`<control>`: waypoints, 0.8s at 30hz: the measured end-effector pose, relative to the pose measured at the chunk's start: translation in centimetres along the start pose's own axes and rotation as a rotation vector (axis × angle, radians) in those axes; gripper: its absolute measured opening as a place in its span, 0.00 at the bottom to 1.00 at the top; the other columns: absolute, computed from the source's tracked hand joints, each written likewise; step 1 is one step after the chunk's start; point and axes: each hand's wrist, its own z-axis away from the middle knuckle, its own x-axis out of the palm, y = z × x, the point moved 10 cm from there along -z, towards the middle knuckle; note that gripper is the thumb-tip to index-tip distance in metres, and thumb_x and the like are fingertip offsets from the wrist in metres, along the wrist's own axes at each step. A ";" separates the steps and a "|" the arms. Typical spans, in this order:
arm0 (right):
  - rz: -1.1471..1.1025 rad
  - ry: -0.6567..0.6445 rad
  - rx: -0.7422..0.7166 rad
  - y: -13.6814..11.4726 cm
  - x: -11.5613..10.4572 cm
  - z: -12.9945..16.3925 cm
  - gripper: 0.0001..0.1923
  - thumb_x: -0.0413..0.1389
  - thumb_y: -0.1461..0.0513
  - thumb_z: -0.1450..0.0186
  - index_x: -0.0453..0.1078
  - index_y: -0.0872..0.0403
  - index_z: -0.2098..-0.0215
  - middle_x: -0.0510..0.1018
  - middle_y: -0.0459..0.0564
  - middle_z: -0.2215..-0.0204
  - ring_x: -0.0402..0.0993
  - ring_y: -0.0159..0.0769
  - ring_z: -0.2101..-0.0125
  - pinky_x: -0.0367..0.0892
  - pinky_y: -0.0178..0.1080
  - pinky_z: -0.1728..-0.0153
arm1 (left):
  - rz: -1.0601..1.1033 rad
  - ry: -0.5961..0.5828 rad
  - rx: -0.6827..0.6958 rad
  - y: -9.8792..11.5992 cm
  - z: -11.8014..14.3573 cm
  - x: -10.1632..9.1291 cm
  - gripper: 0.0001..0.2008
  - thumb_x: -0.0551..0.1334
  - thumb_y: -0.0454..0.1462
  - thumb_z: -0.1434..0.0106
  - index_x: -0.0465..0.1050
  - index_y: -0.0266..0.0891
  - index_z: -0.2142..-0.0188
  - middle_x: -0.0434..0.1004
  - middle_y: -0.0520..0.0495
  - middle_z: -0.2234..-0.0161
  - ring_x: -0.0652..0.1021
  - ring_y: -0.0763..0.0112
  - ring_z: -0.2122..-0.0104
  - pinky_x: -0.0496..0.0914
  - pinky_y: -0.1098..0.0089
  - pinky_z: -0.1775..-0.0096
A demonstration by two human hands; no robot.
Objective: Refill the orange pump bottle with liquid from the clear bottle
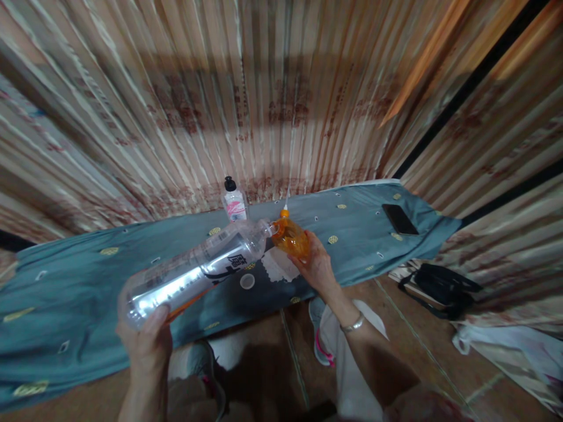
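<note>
Nearest the camera, the left hand (pixel 147 346) is wrapped around the base of a large clear plastic bottle (pixel 196 269), fingers closed on it from below. That bottle lies almost on its side in the air, tilted with its neck pointing up and to the right, and an orange streak shows along its lower wall near the hand. Its mouth meets the top of a small orange bottle (pixel 291 236), which the right hand (pixel 317 266) clasps from the right with fingers curled around the body. A white nozzle tip stands up from the orange bottle's cap. The right wrist wears a metal bracelet (pixel 353 324).

Both bottles are held above a long surface draped in a blue-grey cloth (pixel 79 281) dotted with small yellow patches. On the cloth, just under the clear bottle, lies a small white cap (pixel 247 281), and beside it a white paper with a scalloped edge (pixel 281 266). Farther back stands a small clear bottle with a black cap and a pink label (pixel 234 202). A dark phone (pixel 399 218) lies well to the right on the cloth. Behind everything hangs a striped curtain (pixel 264 88). On the floor at right rests a black bag (pixel 444 290).
</note>
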 end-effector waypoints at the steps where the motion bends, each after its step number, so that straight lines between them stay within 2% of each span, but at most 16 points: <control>1: 0.000 0.003 -0.006 0.0 0.0 0.0 0.40 0.64 0.55 0.37 0.55 0.58 0.32 0.76 0.67 0.43 0.75 0.55 0.42 0.74 0.58 0.43 | 0.026 0.017 -0.011 0.0 0.0 -0.1 0.28 0.75 0.48 0.62 0.77 0.42 0.61 0.79 0.49 0.63 0.78 0.61 0.60 0.72 0.61 0.51; 5: 0.004 0.020 -0.001 0.1 0.0 0.0 0.40 0.65 0.55 0.37 0.56 0.58 0.33 0.76 0.66 0.43 0.75 0.55 0.43 0.75 0.58 0.43 | 0.084 0.039 -0.067 -0.3 -0.1 -0.1 0.31 0.78 0.47 0.67 0.77 0.39 0.62 0.78 0.49 0.64 0.77 0.64 0.62 0.71 0.66 0.56; 14: 0.000 -0.002 0.013 0.6 0.2 0.2 0.41 0.64 0.54 0.37 0.54 0.56 0.31 0.75 0.66 0.42 0.74 0.55 0.41 0.74 0.59 0.42 | 0.062 0.033 -0.052 -0.4 -0.1 -0.3 0.30 0.77 0.47 0.65 0.77 0.41 0.62 0.78 0.48 0.62 0.77 0.60 0.60 0.69 0.60 0.52; 24: 0.019 -0.002 -0.006 0.3 0.1 0.1 0.40 0.64 0.55 0.37 0.54 0.57 0.32 0.76 0.66 0.43 0.75 0.55 0.42 0.75 0.58 0.43 | -0.022 0.007 -0.017 -0.2 -0.1 -0.2 0.27 0.74 0.49 0.62 0.75 0.42 0.63 0.76 0.48 0.63 0.77 0.57 0.60 0.71 0.57 0.53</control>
